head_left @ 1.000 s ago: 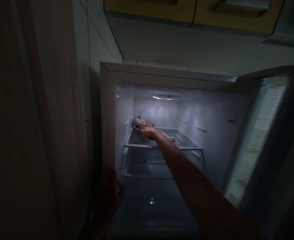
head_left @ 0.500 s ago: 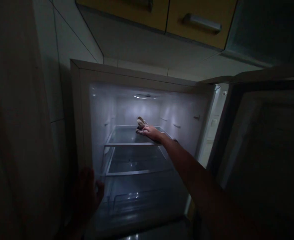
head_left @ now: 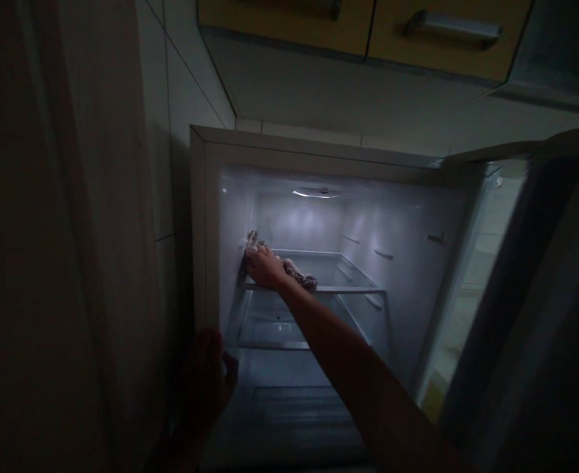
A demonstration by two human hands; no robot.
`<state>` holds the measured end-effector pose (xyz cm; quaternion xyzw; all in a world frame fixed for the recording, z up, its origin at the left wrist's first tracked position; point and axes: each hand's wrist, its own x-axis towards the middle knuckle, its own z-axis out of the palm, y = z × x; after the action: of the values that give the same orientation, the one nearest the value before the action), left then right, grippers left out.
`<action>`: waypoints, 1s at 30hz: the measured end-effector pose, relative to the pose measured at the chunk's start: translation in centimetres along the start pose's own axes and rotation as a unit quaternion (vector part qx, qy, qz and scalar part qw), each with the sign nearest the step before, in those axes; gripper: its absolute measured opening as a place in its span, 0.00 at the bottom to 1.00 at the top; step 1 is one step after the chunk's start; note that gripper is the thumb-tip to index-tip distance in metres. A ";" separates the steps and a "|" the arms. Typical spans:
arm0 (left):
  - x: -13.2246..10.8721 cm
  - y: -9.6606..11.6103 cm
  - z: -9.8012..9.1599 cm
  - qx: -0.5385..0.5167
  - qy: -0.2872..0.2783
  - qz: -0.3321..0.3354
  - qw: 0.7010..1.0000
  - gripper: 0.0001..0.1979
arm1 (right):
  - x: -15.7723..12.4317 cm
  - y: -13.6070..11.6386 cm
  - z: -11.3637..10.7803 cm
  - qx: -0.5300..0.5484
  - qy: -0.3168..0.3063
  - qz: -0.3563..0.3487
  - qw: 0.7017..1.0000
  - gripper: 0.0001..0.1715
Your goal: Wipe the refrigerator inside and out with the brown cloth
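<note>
Centre: right hand (head_left: 266,268) clutches bunched cloth (head_left: 300,276); loose tail could snag on the shelf (head_left: 351,289) rim if dragged. Lower left: left hand (head_left: 207,381), grip indeterminate, too dark.

No readable text or labels

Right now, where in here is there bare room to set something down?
The upper shelf looks bare between the cloth and right wall; the shelf below, dimly lit, looks mostly bare left of the forearm. Crowded: the upper shelf's left end, where the right hand holds the cloth by the left wall, and the fridge's left edge, near the left hand.
</note>
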<state>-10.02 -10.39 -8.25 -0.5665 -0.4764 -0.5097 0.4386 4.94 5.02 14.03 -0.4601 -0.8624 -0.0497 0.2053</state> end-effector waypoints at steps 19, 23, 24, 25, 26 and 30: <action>-0.2 0.0 0.1 0.005 -0.010 -0.005 1.000 0.48 | -1.9 -14.5 -11.0 -0.001 0.470 -0.144 0.871 0.21; -0.1 0.1 -0.1 -0.002 -0.004 -0.003 1.000 0.48 | -4.1 -14.3 -7.0 -0.056 0.418 -0.176 0.890 0.20; 0.0 0.1 -0.1 0.000 -0.002 -0.005 1.000 0.49 | -4.7 -14.0 -6.4 -0.081 0.391 -0.210 0.892 0.19; 0.1 0.1 -0.1 0.002 -0.001 -0.005 1.000 0.49 | -5.1 -13.7 -6.2 -0.108 0.366 -0.247 0.891 0.18; 0.2 0.0 -0.1 0.001 0.002 -0.001 1.000 0.49 | -5.2 -13.4 -6.7 -0.133 0.344 -0.282 0.885 0.18; 0.7 -0.2 -0.1 -0.006 0.010 0.021 1.000 0.48 | -3.4 -12.3 -13.4 -0.197 0.337 -0.321 0.863 0.19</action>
<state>-10.17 -10.39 -7.58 -0.5742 -0.4568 -0.5085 0.4506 0.76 -8.30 26.17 -0.1445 -0.8130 -0.4336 0.3608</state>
